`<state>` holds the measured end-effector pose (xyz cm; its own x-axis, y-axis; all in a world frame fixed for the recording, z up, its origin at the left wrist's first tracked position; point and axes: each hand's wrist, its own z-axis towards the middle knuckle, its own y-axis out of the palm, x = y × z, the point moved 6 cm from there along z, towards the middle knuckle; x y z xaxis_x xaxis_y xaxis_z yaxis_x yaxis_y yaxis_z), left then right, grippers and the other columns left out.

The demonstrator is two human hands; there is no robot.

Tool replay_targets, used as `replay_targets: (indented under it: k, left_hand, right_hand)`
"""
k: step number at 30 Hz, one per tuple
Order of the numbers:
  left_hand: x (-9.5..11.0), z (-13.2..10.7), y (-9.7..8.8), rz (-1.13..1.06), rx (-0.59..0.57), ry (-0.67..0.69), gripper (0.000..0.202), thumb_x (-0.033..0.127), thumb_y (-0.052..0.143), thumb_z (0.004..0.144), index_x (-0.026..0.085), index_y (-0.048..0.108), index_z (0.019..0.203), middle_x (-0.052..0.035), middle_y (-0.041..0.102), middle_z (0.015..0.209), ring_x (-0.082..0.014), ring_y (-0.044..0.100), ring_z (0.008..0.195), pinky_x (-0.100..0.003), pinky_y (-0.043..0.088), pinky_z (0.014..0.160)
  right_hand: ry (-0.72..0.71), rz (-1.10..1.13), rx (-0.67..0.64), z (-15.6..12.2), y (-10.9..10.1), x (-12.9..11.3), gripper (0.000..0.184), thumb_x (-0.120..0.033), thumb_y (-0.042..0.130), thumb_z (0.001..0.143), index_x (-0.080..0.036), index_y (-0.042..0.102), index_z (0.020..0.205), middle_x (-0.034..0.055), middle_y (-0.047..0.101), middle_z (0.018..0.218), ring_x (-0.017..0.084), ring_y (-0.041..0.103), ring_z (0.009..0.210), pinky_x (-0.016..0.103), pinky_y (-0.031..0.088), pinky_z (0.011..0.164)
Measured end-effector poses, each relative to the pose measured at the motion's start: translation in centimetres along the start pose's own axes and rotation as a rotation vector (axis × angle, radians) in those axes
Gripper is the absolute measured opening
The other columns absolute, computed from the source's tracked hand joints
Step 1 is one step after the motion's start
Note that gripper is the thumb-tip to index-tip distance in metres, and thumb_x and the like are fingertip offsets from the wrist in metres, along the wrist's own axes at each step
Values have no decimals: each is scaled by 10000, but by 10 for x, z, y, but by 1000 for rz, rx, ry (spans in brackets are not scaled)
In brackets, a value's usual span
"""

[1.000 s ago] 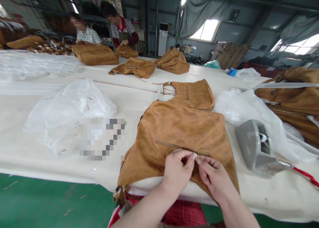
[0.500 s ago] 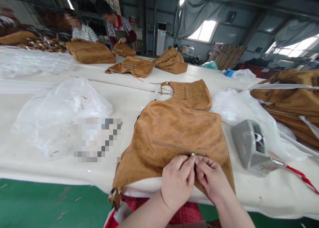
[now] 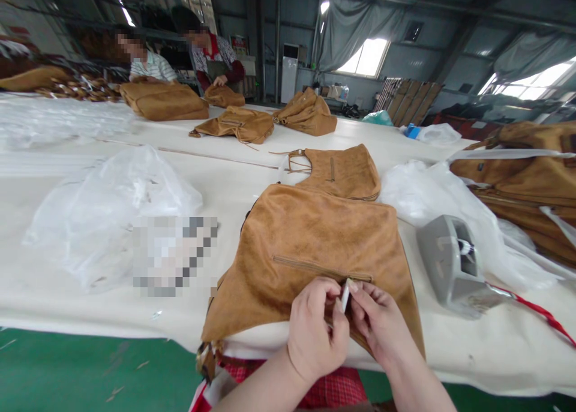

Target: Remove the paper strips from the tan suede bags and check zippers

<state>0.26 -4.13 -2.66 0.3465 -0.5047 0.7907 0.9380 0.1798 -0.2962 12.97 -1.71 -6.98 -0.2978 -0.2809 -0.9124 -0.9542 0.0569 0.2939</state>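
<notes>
A brown leather handbag (image 3: 310, 226) lies flat on the table right in front of me, a zipper (image 3: 310, 267) running across its face. At the right end of that zipper both hands meet over a small white strip (image 3: 345, 296). My left hand (image 3: 316, 331) is curled, with its thumb against the lower part of the strip. From the other side my right hand (image 3: 377, 319) pinches by the strip's upper end. The zipper pull is not clearly visible among the fingers.
Right of the bag stands a grey tape dispenser (image 3: 450, 265) with a red ribbon (image 3: 535, 310). Clear plastic bags (image 3: 121, 190) lie left. A second brown handbag (image 3: 348, 171) touches mine behind. Two co-workers (image 3: 216, 55) handle bags at the far side.
More of the white strip now shows between my fingers. My left thumb has dropped away from the index finger. My right hand stays at the zipper's end.
</notes>
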Motion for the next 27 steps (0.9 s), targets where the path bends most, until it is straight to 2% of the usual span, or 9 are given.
replay_targets:
  k: [4,6,8,11,13,16,19,23,27]
  left_hand:
    - [-10,2,-1,-6,2,-139,153,154,418,868,190,509,985,-55,600,877,-189,590,792,-338,498,749]
    - [-13,4,0,-27,-18,-174,147,167,422,877,188,522,982,-56,609,887,-187,597,802,-332,504,757]
    - [-17,6,1,-59,-27,-214,148,183,426,891,185,534,993,-57,622,903,-179,610,813,-309,512,747]
    - [-22,10,3,-72,-45,-288,136,205,442,907,182,558,973,-47,640,876,-159,623,778,-258,515,681]
    - [-23,16,2,-23,-46,-301,125,199,461,904,182,581,936,-35,646,835,-147,622,737,-237,505,642]
    - [-11,33,3,151,-115,-163,151,157,494,889,198,639,901,-21,656,832,-142,620,748,-242,498,675]
    - [9,58,15,429,-329,46,120,194,585,867,226,698,842,-12,658,840,-159,625,788,-271,500,732]
    - [24,85,40,804,-667,241,106,282,672,824,196,723,790,-40,663,812,-191,649,780,-283,512,692]
    - [34,93,62,947,-808,396,99,163,633,829,115,718,813,-106,675,820,-233,664,814,-303,515,691]
  right_hand:
    - [-17,-96,-5,-1,2,-2,417,-524,721,729,-182,512,615,-92,370,399,29,217,339,185,134,343]
    - [-28,-246,0,-2,3,-2,386,-529,697,729,-195,520,655,-99,360,405,42,214,339,197,152,348]
    - [-121,-518,32,-6,0,-8,315,-498,641,764,-205,545,698,-69,438,449,75,315,364,214,240,378]
    - [-347,-971,166,-16,-10,-24,211,-409,527,836,-225,583,750,8,608,621,168,551,558,269,390,536]
    - [-422,-1096,210,-21,-17,-29,226,-404,466,873,-240,597,789,28,661,701,209,617,667,297,422,614]
    - [-428,-1068,179,-22,-26,-28,293,-463,425,907,-247,611,837,34,686,737,217,645,693,303,445,632]
    - [-376,-980,251,-18,-37,-25,327,-531,479,885,-241,620,831,29,681,706,204,641,618,299,461,604]
    - [-288,-731,295,-10,-50,-15,367,-575,550,833,-217,628,846,41,681,699,203,655,605,285,498,539]
    - [-294,-615,243,-7,-53,-12,345,-534,569,826,-205,646,896,44,691,709,197,663,622,280,531,534]
